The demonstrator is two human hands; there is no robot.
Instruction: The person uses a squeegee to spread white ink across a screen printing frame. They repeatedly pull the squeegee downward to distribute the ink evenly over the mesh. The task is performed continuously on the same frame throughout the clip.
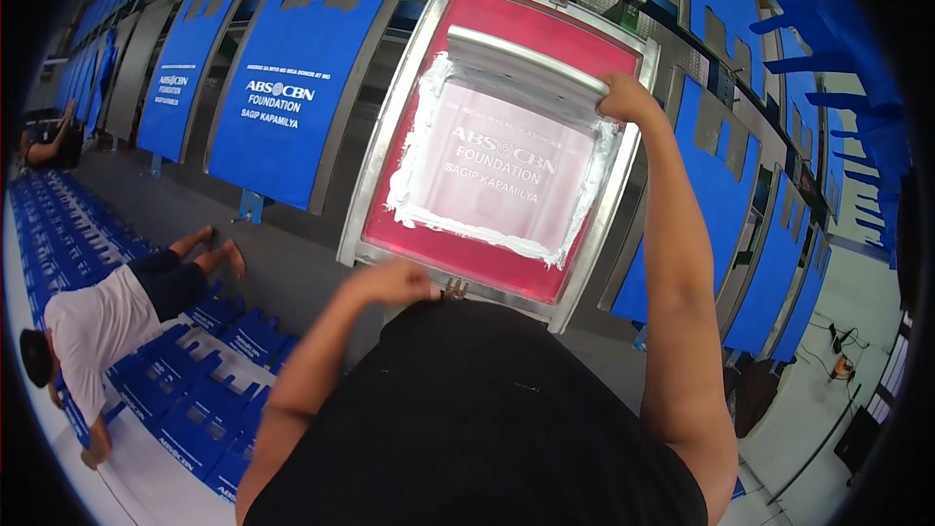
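Note:
My right hand (pixel 626 100) is closed round the right end of a wide metal squeegee (pixel 526 56), which lies across the far part of a screen-printing frame (pixel 604 224). The frame's mesh is red, with a paler printing window (pixel 506 170) bearing white lettering and a round emblem. Thick white ink (pixel 467 231) rims the window on its near side and both flanks. At the frame's near edge, my left hand (pixel 394 282) is curled and slightly blurred, left of a small metal clamp (pixel 455 288). Whatever its fingers may hold is hidden.
Blue printed bags lie on slanted boards in a row, one bag (pixel 282 88) to the left and another (pixel 696 175) to the right. More blue bags (pixel 195 399) cover the floor at lower left, where a person (pixel 107 317) bends over. Cables (pixel 842 341) lie at far right.

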